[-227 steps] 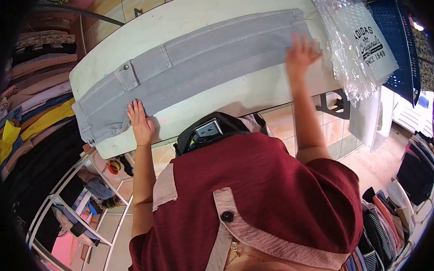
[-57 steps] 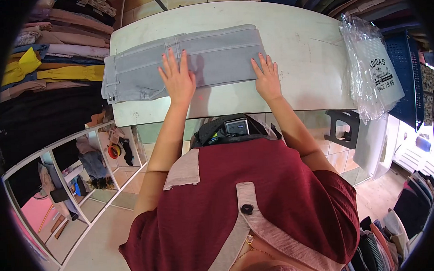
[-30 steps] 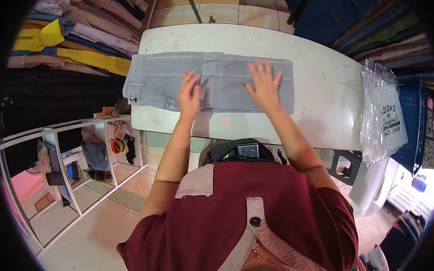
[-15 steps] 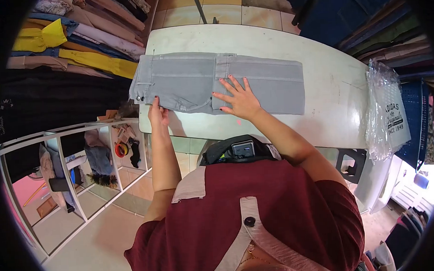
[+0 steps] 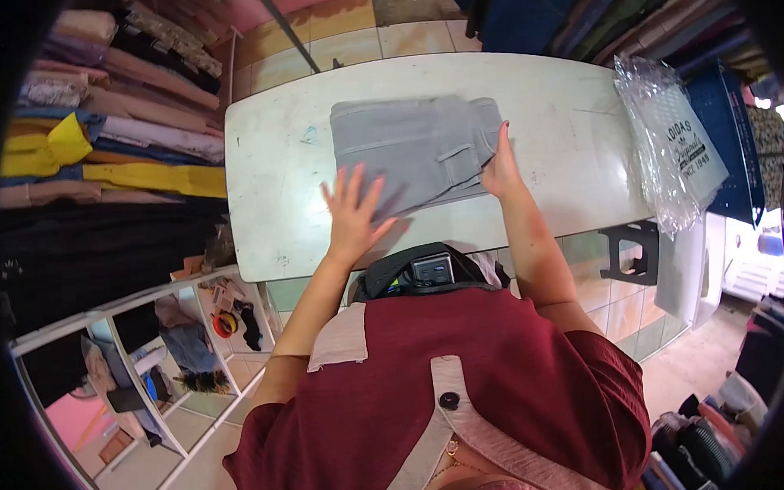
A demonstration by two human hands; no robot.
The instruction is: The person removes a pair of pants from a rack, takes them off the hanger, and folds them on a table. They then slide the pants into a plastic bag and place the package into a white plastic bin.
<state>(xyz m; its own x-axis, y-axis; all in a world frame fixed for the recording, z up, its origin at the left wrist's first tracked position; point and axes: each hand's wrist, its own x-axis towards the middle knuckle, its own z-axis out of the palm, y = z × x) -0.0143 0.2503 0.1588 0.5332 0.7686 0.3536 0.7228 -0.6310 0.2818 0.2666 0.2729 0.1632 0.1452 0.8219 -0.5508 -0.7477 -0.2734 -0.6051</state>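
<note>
The left hand (image 5: 351, 220) has its fingers spread wide and open over the lower left corner of the grey trousers (image 5: 384, 133), probably so the palm can hold the layers level. The trousers lie folded into a compact block around the middle of the white table (image 5: 277, 175), their visible seams running roughly along its length, directly in front of the person, likely so both hands reach them easily. The right hand (image 5: 502, 170) grips the right edge, one finger pointing up and the others curled in at the cloth, seemingly to control that loose end (the underside of the grip is hidden).

The tabletop is pale, scuffed and faintly marked; at its right end hangs a clear plastic bag (image 5: 657, 162) lettered "Adidas Originals", perhaps put there to leave working room. Left of the table are stacked clothes, a yellow garment (image 5: 48, 153) among them, above a white-framed shelf (image 5: 101, 320). A black bag (image 5: 389, 271) sits at the waist, over a tiled floor (image 5: 346, 43). Farther right stands a blue perforated basket (image 5: 723, 138).
</note>
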